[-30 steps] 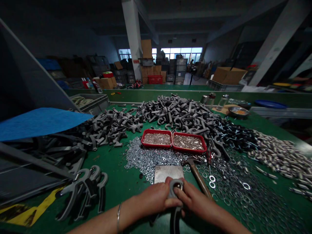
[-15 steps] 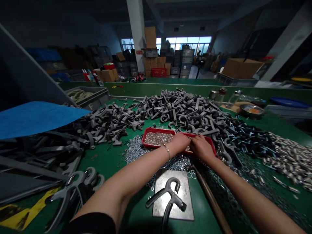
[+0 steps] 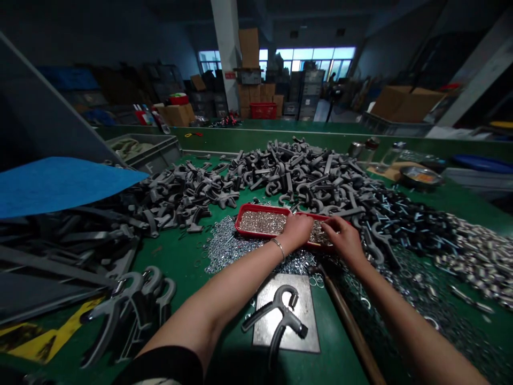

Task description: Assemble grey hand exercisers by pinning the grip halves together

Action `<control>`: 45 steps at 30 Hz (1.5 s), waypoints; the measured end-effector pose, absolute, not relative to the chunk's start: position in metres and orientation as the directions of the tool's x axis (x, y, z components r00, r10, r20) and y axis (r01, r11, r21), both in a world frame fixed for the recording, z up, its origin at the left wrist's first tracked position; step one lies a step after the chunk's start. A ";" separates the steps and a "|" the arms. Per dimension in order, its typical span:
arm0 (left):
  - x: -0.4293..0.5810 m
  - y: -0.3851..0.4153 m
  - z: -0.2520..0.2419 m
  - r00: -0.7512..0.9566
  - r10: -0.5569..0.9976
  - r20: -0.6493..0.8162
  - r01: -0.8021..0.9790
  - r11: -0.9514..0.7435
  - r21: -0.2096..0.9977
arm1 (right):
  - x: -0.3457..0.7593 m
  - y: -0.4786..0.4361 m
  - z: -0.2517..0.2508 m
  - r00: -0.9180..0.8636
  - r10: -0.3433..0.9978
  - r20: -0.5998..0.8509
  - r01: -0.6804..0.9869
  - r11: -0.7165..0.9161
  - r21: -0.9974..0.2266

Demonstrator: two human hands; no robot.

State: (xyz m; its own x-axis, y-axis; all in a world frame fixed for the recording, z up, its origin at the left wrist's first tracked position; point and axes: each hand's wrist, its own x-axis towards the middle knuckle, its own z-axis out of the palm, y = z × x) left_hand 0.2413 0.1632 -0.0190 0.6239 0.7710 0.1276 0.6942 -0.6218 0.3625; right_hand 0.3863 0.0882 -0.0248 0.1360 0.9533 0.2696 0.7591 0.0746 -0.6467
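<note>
Over the right-hand red tray (image 3: 320, 247), which holds small metal parts, my two hands are close together. My left hand (image 3: 298, 230) is curled closed at the tray's left end, its fingertips mostly hidden. Thumb and fingers of my right hand (image 3: 345, 239) are pinched together above the parts; anything between them is too small to make out. Beside it on the left, another red tray (image 3: 242, 231) is filled with small shiny pieces. Below my hands, a grey hand grip exerciser (image 3: 285, 310) with a spring lies on a metal plate (image 3: 306, 339).
Grey plastic handles (image 3: 304, 166) are heaped behind the trays. A wooden-handled hammer (image 3: 347, 315) lies right of the plate. Loose metal nuts (image 3: 224, 248) surround the trays. Black screw parts (image 3: 412, 219) and metal sleeves (image 3: 481, 248) are piled right; assembled grips (image 3: 136, 305) stand left.
My right hand has shifted right and lifted slightly from among the parts, away from my left hand. My left hand stays at the tray. The view has tilted slightly.
</note>
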 end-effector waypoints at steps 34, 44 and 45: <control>0.106 0.004 -0.071 0.376 0.926 -0.038 0.343 -0.101 0.934 | 0.309 -0.010 -0.042 -0.289 0.946 -0.149 0.889 0.207 -0.409; 0.108 -0.011 -0.071 0.409 0.900 0.152 0.536 -0.372 0.758 | 0.334 -0.010 -0.023 -0.171 0.958 -0.228 0.984 0.156 -0.084; 0.109 -0.012 -0.071 0.415 0.895 0.164 0.538 -0.386 0.749 | 0.343 -0.018 -0.024 -0.109 0.970 -0.216 0.994 0.102 -0.044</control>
